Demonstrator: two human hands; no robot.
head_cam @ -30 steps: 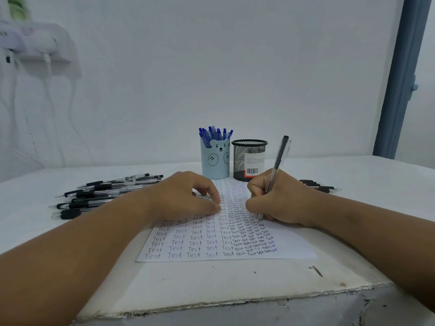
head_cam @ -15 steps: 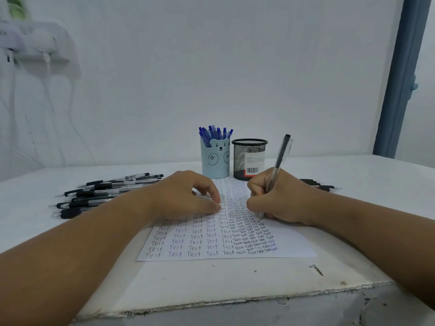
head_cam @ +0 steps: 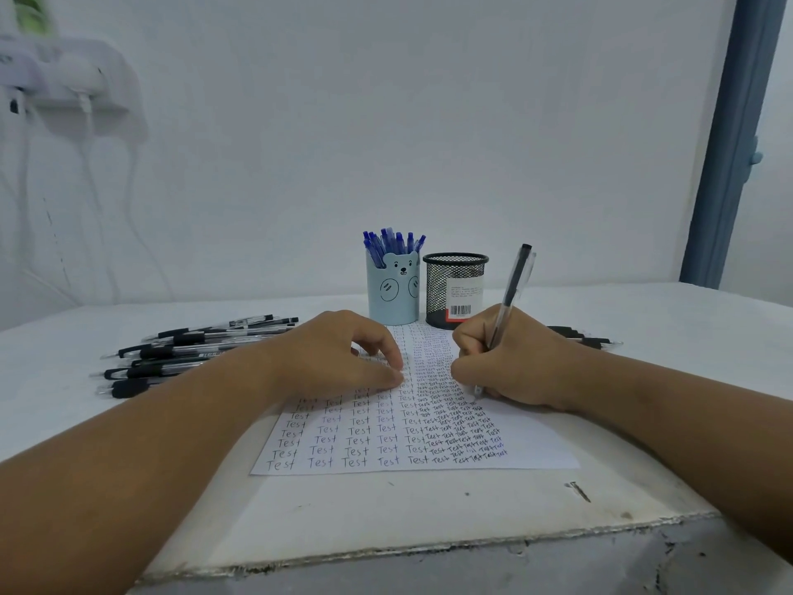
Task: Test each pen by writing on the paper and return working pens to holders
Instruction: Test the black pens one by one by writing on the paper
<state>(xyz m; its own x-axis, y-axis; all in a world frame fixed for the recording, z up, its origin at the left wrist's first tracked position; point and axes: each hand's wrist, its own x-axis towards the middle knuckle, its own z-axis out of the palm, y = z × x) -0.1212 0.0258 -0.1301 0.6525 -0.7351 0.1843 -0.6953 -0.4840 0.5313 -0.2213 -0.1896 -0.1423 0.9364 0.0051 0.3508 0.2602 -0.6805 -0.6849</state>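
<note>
A white paper point(head_cam: 536, 448) covered with rows of the word "Test" lies on the table in front of me. My right hand point(head_cam: 515, 362) grips a black pen point(head_cam: 513, 281), its tip down on the paper's right side. My left hand point(head_cam: 334, 358) rests on the paper's upper left with curled fingers pressing it down. Behind the paper stand a light-blue bear holder point(head_cam: 392, 294) with several blue pens and a black mesh holder point(head_cam: 455, 289). Several black pens point(head_cam: 189, 354) lie in a pile at the left.
A few more black pens point(head_cam: 579, 334) lie to the right behind my right hand. The white table point(head_cam: 429, 517) has a chipped front edge and a small dark mark at the lower right. A blue door frame point(head_cam: 729, 143) stands at the far right.
The pen in my right hand has shifted slightly as it writes on the paper. My left hand stays in place.
</note>
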